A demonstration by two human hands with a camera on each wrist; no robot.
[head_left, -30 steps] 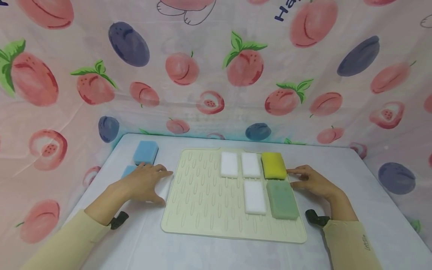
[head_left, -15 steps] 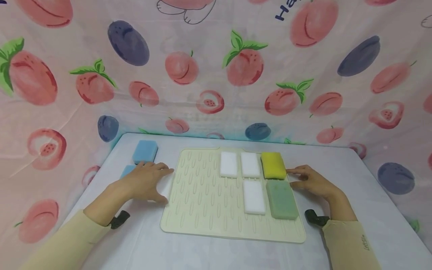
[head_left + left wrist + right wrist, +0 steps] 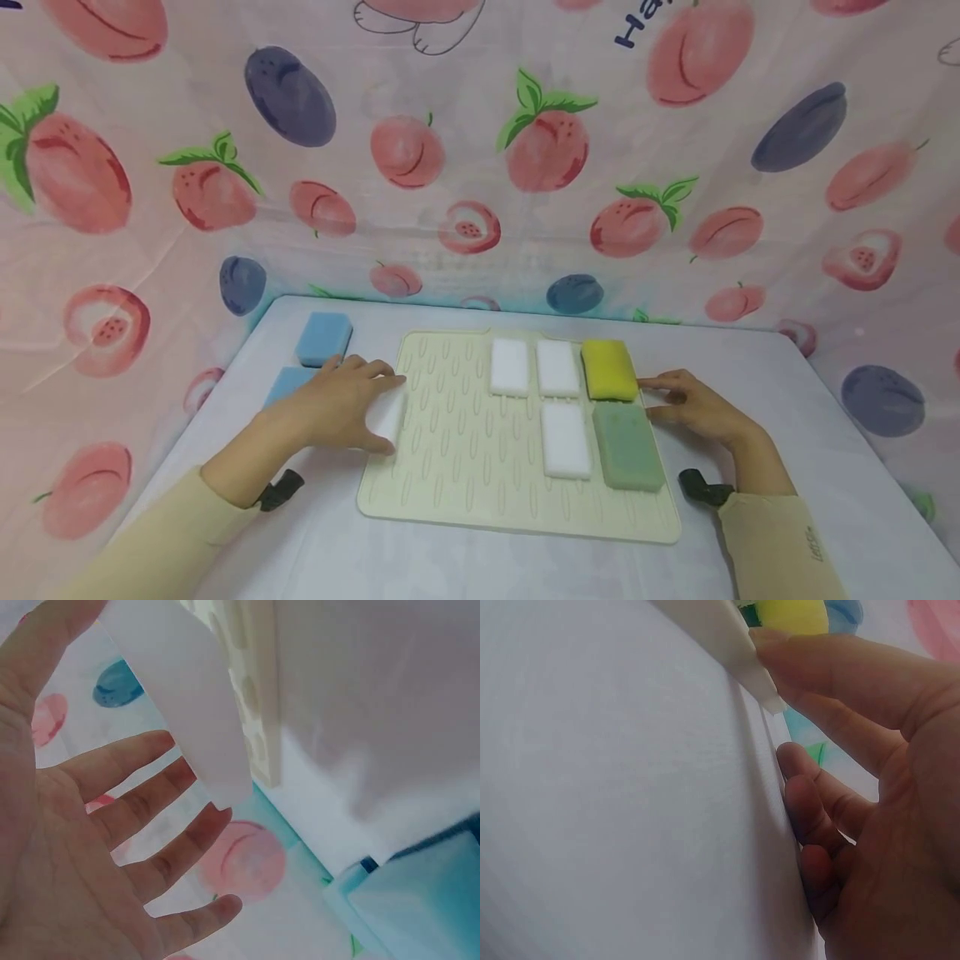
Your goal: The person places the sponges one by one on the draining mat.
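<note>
My left hand (image 3: 333, 408) pinches a white sponge (image 3: 387, 415) between thumb and fingers at the left edge of a pale cream ribbed mat (image 3: 457, 492). In the left wrist view this white sponge (image 3: 180, 697) is tilted beside the mat's edge, the fingers spread along it. My right hand (image 3: 693, 404) touches the mat's right edge with thumb and index finger, beside a yellow sponge (image 3: 609, 370) and a green sponge (image 3: 628, 447). Its other fingers rest loosely bent on the table in the right wrist view. Three more white sponges (image 3: 566, 439) lie on the mat's right half.
Two blue sponges lie left of the mat: one farther back (image 3: 324, 338), one nearer (image 3: 288, 383) and partly hidden by the left hand. A fruit-printed cloth (image 3: 465, 150) rises behind the white table (image 3: 330, 542) and along its left side.
The left hand has moved right, onto the mat's left edge, and the white sponge now shows between its thumb and fingers. The right hand has stayed at the mat's right edge.
</note>
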